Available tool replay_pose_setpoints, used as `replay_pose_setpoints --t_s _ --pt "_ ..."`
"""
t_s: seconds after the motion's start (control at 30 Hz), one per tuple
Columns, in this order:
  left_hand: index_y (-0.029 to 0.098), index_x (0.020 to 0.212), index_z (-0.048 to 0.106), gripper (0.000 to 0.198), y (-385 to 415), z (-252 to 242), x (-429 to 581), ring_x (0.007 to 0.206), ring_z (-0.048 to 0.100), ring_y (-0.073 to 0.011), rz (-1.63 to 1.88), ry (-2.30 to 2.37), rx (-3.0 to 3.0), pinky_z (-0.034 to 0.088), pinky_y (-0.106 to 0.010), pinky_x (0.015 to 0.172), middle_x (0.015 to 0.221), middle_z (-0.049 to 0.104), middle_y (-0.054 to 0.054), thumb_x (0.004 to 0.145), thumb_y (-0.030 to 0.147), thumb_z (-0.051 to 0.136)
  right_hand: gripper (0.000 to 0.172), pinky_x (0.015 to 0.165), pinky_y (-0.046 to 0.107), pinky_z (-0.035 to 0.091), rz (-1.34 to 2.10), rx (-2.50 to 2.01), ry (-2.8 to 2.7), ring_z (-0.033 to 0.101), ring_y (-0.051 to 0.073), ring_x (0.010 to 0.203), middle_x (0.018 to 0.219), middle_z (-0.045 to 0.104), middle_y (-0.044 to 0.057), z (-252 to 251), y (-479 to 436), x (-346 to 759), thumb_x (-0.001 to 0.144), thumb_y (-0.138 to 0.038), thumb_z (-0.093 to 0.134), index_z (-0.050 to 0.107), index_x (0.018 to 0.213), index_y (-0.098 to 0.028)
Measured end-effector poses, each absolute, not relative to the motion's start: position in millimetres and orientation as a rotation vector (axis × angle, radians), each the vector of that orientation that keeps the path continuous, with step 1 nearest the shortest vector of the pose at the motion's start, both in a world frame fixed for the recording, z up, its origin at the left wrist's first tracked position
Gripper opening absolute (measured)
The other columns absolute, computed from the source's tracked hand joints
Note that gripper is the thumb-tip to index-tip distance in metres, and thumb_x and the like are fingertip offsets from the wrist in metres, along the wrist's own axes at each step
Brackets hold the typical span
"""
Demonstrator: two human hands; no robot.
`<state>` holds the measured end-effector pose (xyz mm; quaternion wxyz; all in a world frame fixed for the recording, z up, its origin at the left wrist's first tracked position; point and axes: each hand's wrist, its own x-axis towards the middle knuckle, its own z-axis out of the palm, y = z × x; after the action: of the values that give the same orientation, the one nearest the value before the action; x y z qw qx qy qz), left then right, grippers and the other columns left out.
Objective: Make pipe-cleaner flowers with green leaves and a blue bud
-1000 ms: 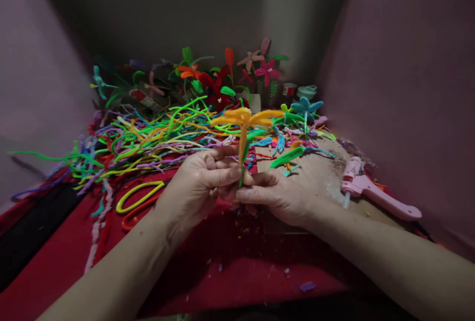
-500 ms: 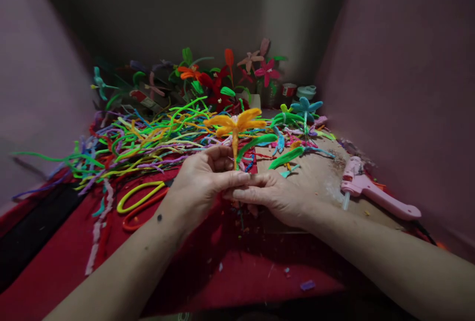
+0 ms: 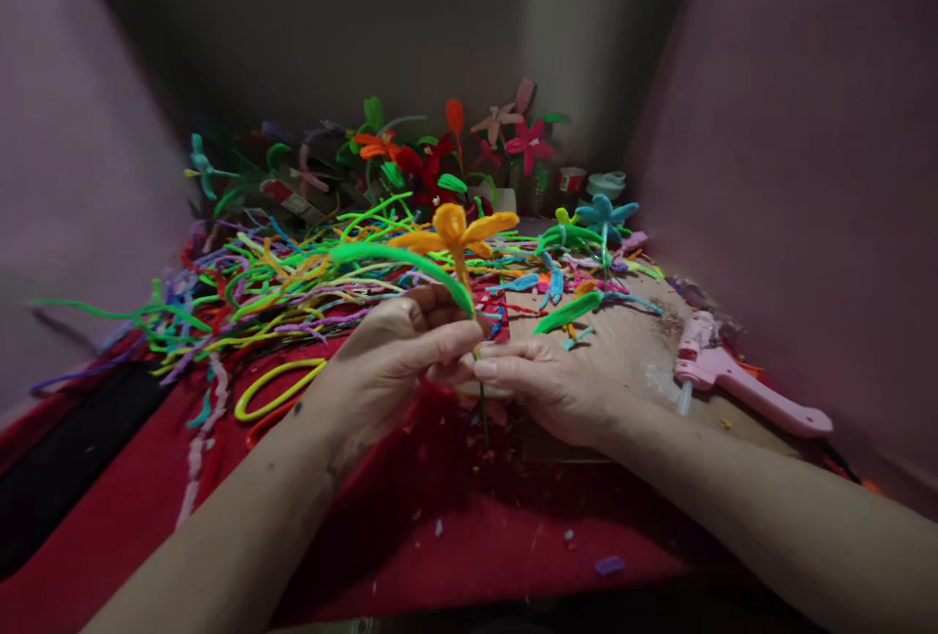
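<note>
An orange pipe-cleaner flower (image 3: 455, 232) stands upright between my hands at the middle of the view. My left hand (image 3: 410, 346) is closed around its stem just under the bloom, thumb pressed against the fingers. A long green pipe-cleaner leaf (image 3: 410, 261) arches out to the left from the same stem. Lower down, my right hand (image 3: 546, 385) pinches the stem between thumb and fingers. The thin dark end of the stem pokes out below both hands. Parts of the fingers behind the stem are hidden.
Loose coloured pipe cleaners (image 3: 271, 282) lie heaped at the left. Yellow-and-red-handled scissors (image 3: 275, 392) rest beside my left forearm. A pink glue gun (image 3: 733, 375) lies on cardboard (image 3: 637, 370) at the right, near another green leaf (image 3: 568, 312). Finished flowers (image 3: 528, 146) stand behind.
The flower has turned in my fingers, and its green leaf has swung from the right side to the left. More of the stem's lower end shows beneath my hands.
</note>
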<state>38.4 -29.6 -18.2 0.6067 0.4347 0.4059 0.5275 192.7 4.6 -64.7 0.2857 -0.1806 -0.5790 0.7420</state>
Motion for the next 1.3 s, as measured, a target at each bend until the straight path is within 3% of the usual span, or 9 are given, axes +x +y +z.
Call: replay_pose_setpoints --t_s 0.13,0.33,0.53,0.73,0.87,0.97,1.13,1.3 --pt "0.012 0.063 0.062 0.011 -29.3 -19.7 40.6 0.05 0.054 -0.0072 1.173 1.011 1.088 0.043 -0.017 0.05 0.056 0.06 0.002 0.065 0.014 0.072 0.025 0.047 0.019 0.035 1.898 -0.573 -1.645 0.044 0.006 0.052 0.063 0.054 -0.001 -65.3 7.6 193.3 0.08 -0.038 0.058 0.068 0.077 -0.015" --pt "0.013 0.062 0.061 0.014 -26.5 -24.3 37.9 0.046 0.049 -0.0057 1.239 1.053 1.088 0.038 -0.016 0.045 0.053 0.053 0.004 0.069 0.02 0.07 0.032 0.056 0.025 0.046 2.0 -0.509 -1.579 0.052 0.01 0.057 0.066 0.054 0.001 -64.6 7.5 190.1 0.083 -0.043 0.052 0.06 0.071 -0.014" --pt "0.012 0.062 0.059 0.018 -23.3 -25.1 28.6 0.037 0.04 -0.0039 1.004 0.918 0.97 0.034 -0.015 0.038 0.045 0.039 0.007 0.072 0.023 0.069 0.028 0.046 0.021 0.037 1.968 -0.582 -1.756 0.052 0.01 0.053 0.066 0.059 0.003 -54.9 6.0 192.8 0.083 -0.036 0.047 0.06 0.073 -0.013" --pt "0.01 0.067 0.059 0.017 -18.2 -21.4 21.0 0.039 0.03 0.0 0.993 0.821 0.926 0.023 -0.012 0.034 0.059 0.054 0.0 0.069 0.021 0.072 0.036 0.05 0.02 0.037 1.798 -0.75 -2.028 0.048 0.009 0.054 0.062 0.056 0.001 -29.3 -1.5 198.8 0.089 -0.035 0.04 0.061 0.068 -0.014" --pt "0.01 0.07 0.059 0.017 -16.2 -23.5 19.8 0.04 0.03 -0.0006 0.995 0.773 0.919 0.02 -0.012 0.035 0.057 0.052 0.002 0.071 0.023 0.071 0.045 0.045 0.02 0.036 1.71 -0.835 -2.078 0.046 0.009 0.048 0.058 0.052 0.0 -25.7 -2.4 203.5 0.092 -0.041 0.032 0.063 0.073 -0.014" --pt "0.011 0.073 0.06 0.016 -14.8 -27.3 19.5 0.04 0.03 -0.0009 0.967 0.766 0.937 0.018 -0.013 0.036 0.056 0.05 0.003 0.072 0.024 0.069 0.039 0.046 0.02 0.039 1.736 -0.886 -2.062 0.049 0.01 0.051 0.063 0.056 0.002 -30.5 -1.1 209.1 0.091 -0.036 0.035 0.065 0.083 -0.014" --pt "0.011 0.082 0.063 0.018 -12.2 -35.6 20.1 0.044 0.032 -0.0015 0.947 0.853 1.075 0.021 -0.016 0.042 0.063 0.054 0.001 0.075 0.027 0.066 0.03 0.053 0.021 0.042 1.794 -0.804 -1.99 0.053 0.012 0.065 0.074 0.061 0.006 -34.2 0.1 214.6 0.085 -0.034 0.047 0.066 0.08 -0.011" --pt "0.013 0.084 0.06 0.028 -6.7 -42.6 24.3 0.046 0.034 -0.005 0.88 1.058 1.216 0.022 -0.02 0.044 0.059 0.047 0.004 0.071 0.037 0.067 0.029 0.056 0.024 0.045 1.872 -0.894 -1.94 0.054 0.011 0.059 0.071 0.06 0.004 -35.0 2.7 211.4 0.083 -0.036 0.045 0.063 0.082 -0.012"
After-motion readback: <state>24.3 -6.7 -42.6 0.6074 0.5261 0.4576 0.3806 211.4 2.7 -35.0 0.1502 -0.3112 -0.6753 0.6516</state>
